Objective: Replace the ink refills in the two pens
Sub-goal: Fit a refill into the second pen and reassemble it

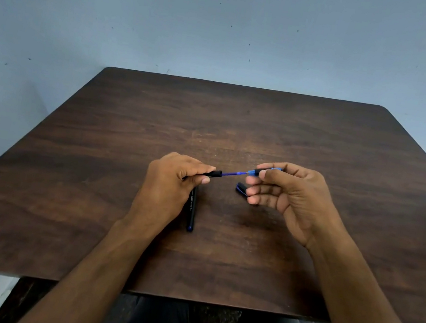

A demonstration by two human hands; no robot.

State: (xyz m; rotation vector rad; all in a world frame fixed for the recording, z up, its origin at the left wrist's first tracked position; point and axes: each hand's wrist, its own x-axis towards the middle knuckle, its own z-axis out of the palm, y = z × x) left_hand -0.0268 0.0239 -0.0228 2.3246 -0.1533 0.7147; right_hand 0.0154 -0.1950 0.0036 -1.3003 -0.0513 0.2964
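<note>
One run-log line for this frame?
left hand: grips black pen barrel | right hand: pinches blue tip section | blue refill exposed between | second black pen on wooden table

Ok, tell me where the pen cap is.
Head view: the pen cap lies on the table, right of centre, just left of the right hand fingertips.

You get dim, even light with soft shadows under both hands on the table (pixel 267 131) (its edges bow from wide-angle distortion); detail stays slightly soft.
</note>
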